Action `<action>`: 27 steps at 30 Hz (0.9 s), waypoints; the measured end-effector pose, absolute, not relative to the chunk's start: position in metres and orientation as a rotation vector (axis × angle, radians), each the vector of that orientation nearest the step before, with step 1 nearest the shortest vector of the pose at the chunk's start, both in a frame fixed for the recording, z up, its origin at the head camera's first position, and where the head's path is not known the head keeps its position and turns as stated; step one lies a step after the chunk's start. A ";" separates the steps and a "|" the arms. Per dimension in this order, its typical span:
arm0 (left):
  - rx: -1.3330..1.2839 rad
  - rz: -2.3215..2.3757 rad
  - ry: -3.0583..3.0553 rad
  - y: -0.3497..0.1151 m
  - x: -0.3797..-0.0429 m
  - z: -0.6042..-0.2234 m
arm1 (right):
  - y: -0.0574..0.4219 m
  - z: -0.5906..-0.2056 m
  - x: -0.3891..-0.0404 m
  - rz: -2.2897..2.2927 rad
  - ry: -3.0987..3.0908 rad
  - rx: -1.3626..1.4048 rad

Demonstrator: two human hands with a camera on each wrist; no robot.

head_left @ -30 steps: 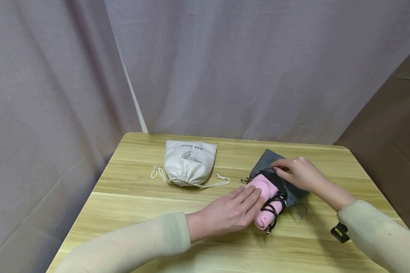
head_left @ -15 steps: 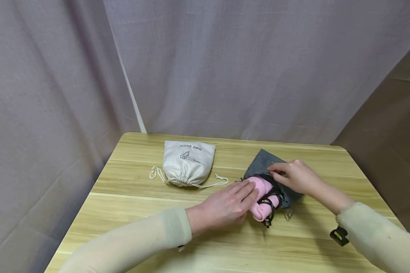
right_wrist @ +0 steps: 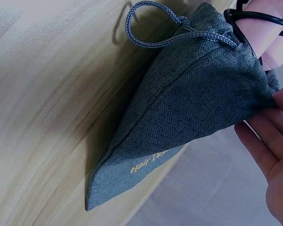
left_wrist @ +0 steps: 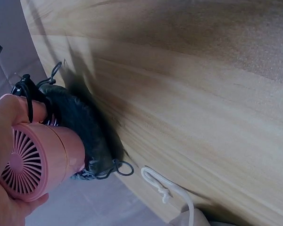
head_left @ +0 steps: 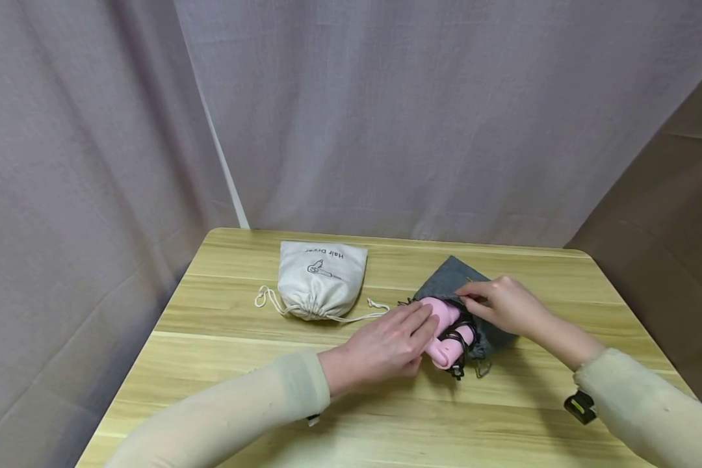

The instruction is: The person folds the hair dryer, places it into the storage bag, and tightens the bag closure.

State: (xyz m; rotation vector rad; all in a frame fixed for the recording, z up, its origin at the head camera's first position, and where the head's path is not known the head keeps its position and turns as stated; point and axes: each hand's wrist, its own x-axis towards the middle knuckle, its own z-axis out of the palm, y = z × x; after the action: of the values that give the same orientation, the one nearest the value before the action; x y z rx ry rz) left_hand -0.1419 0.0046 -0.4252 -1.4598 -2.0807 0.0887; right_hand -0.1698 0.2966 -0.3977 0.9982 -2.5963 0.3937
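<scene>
A pink folding hair dryer [head_left: 441,318] with a black cord [head_left: 457,344] wound around its handle lies partly in the mouth of a dark grey drawstring bag [head_left: 448,278]. My left hand [head_left: 386,344] grips the dryer's body from the left. In the left wrist view its slotted round end [left_wrist: 23,162] faces the palm, and the other end is hidden in the bag. My right hand [head_left: 506,304] pinches the upper rim of the bag between thumb and fingers. Gold lettering [right_wrist: 151,162] shows on the bag in the right wrist view.
A white drawstring bag [head_left: 323,279] printed with a hair dryer drawing lies to the left, full-looking and drawn closed. Its white cords [head_left: 359,318] trail over the wooden table [head_left: 228,370]. Grey curtains [head_left: 386,117] stand behind and on the sides.
The hair dryer has moved up and left with my left hand and the grey bag's mouth covers more of it. My right hand has shifted slightly left with the bag's rim.
</scene>
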 end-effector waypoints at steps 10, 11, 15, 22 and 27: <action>-1.461 0.093 -2.102 0.008 -0.143 -0.426 | 0.294 -0.394 -0.165 0.402 -2.606 1.003; -1.459 0.086 -2.108 0.008 -0.143 -0.426 | 0.293 -0.394 -0.165 0.402 -2.606 1.004; -1.451 0.055 -2.126 0.009 -0.145 -0.426 | 0.292 -0.394 -0.165 0.391 -2.610 1.000; -1.459 0.056 -2.141 0.010 -0.146 -0.423 | 0.292 -0.395 -0.165 0.383 -2.640 0.985; -1.453 0.070 -2.146 0.012 -0.147 -0.421 | 0.291 -0.397 -0.165 0.391 -2.627 1.000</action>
State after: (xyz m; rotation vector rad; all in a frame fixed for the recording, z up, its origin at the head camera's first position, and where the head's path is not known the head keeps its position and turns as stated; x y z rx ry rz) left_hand -0.1466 0.0118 -0.4215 -1.4532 -2.1461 0.0703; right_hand -0.1650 0.2914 -0.3966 0.9997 -2.6269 0.3910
